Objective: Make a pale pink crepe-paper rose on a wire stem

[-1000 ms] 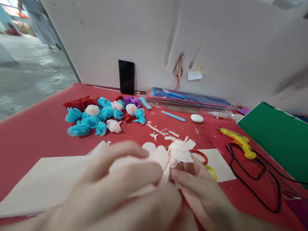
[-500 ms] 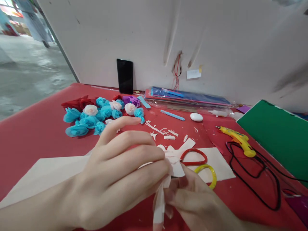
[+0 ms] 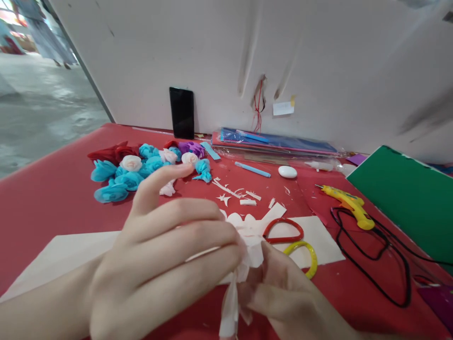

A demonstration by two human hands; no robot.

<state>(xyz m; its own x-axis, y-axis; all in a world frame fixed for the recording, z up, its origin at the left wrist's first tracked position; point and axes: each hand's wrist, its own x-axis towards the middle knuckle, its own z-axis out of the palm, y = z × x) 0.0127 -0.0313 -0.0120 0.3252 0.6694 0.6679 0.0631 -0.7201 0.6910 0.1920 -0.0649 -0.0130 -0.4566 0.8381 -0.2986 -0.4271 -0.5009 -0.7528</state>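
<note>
Between my two hands is a pale pink crepe paper strip (image 3: 230,309), gathered into petal-like folds at its top and hanging down below. My right hand (image 3: 292,290) pinches the gathered part from the right. My left hand (image 3: 170,250) bends over it from the left, its fingertips on the paper and its index finger lifted; its thumb is hidden. Scissors (image 3: 283,231) with one red and one yellow handle loop lie just beyond my right hand, their blades out of sight. Under them a pale paper sheet (image 3: 63,257) stretches across, partly covered by my left hand.
Blue, red, white and purple paper flowers (image 3: 129,180) lie at the back left. A phone (image 3: 182,112) leans on the wall. Paper scraps (image 3: 247,202), a blue pen (image 3: 252,169) and a white oval object (image 3: 287,172) lie ahead. A yellow glue gun (image 3: 350,205) with black cord sits right, near a green board (image 3: 406,198).
My left hand has shifted slightly left and down, and its index finger has moved left, away from the blue flower. The gathered paper has turned a little between my hands.
</note>
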